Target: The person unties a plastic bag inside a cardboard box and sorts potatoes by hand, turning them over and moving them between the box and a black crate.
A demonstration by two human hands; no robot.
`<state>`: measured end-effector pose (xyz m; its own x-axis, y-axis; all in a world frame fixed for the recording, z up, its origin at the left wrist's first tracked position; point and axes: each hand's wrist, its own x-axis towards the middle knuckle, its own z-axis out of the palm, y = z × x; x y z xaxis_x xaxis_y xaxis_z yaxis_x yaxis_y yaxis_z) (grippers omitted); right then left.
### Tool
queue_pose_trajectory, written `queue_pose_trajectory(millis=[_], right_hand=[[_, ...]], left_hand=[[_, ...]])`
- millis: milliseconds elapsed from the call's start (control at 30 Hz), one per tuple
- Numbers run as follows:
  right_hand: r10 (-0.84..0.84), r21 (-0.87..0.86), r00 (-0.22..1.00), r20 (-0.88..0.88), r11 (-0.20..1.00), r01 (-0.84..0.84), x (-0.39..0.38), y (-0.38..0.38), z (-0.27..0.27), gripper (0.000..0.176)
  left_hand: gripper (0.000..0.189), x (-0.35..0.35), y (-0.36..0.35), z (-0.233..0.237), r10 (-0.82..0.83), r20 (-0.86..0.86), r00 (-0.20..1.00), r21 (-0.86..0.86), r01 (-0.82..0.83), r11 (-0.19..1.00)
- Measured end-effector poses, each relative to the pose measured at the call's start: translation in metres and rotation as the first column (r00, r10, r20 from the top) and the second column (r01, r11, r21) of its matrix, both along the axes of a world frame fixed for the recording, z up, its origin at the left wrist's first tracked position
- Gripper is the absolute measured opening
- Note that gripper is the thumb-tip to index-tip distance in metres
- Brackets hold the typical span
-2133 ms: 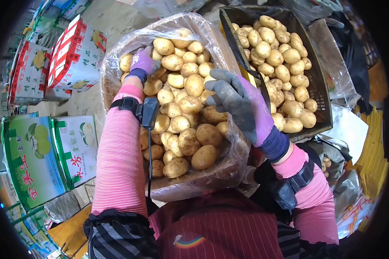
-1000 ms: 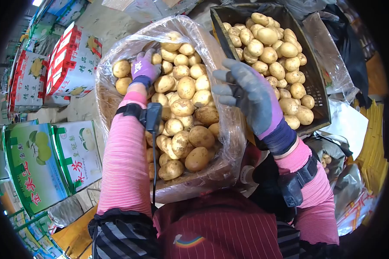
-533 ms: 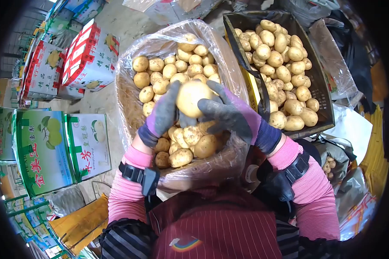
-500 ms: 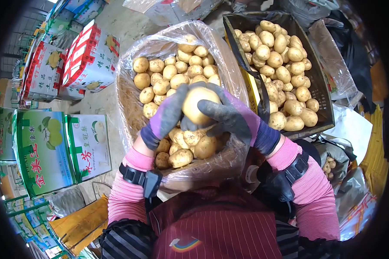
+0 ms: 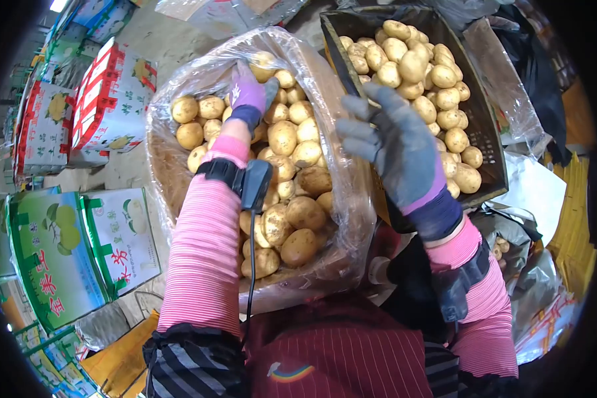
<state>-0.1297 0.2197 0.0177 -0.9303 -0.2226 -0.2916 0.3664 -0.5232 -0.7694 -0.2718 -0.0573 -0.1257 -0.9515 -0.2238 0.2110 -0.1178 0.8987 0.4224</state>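
My left hand (image 5: 251,89), in a purple and grey glove, reaches onto the potatoes (image 5: 283,138) at the far part of the plastic-lined box (image 5: 351,192). Its fingers are spread apart, the tips close to a potato at the back. My right hand (image 5: 401,142), gloved too and slightly blurred, hovers with spread fingers over the near left side of the black crate (image 5: 494,156). Nothing is in it. A larger potato (image 5: 414,66) lies on top of the heap in that crate, just beyond my right fingers.
Red and white cartons (image 5: 109,99) stand at the upper left, green and white cartons (image 5: 60,245) below them. A flattened cardboard piece (image 5: 494,73) and black plastic lie right of the crate. White sheeting (image 5: 534,199) is at the right.
Both hands have parted and the large potato has left them. My left hand moved forward over the lined box; my right hand moved right, toward the crate, and opened. The view shifted slightly.
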Motion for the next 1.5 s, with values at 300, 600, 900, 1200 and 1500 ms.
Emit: queue_pose_trajectory(millis=[300, 600, 900, 1200, 1500], right_hand=[[0.099, 0.145, 0.984, -0.145, 0.986, -0.077, 0.02, -0.011, 0.005, 0.057], [0.186, 0.336, 0.981, -0.058, 0.929, -0.157, 0.03, -0.041, 0.022, 0.047], [0.22, 0.079, 0.975, -0.045, 0.973, -0.216, 0.023, -0.032, 0.01, 0.047], [0.586, 0.739, 0.452, -0.673, 0.563, 0.371, 0.036, -0.033, 0.001, 0.067], [0.43, -0.021, 0.903, 0.01, 0.903, -0.43, 0.023, -0.013, -0.006, 0.061]], left_hand=[[0.093, -0.017, -0.029, 0.014, -0.158, 0.06, 0.986, 0.226, 0.14, 0.964], [0.101, -0.004, 0.022, 0.024, 0.119, 0.14, 0.983, 0.398, -0.165, 0.902], [0.077, 0.103, 0.014, 0.072, -0.279, -0.141, 0.95, 0.832, 0.266, 0.486], [0.068, 0.216, 0.029, 0.17, -0.424, 0.039, 0.905, 0.993, 0.013, 0.119], [0.051, 0.222, 0.004, 0.141, -0.364, 0.146, 0.92, 0.989, -0.139, 0.045]])
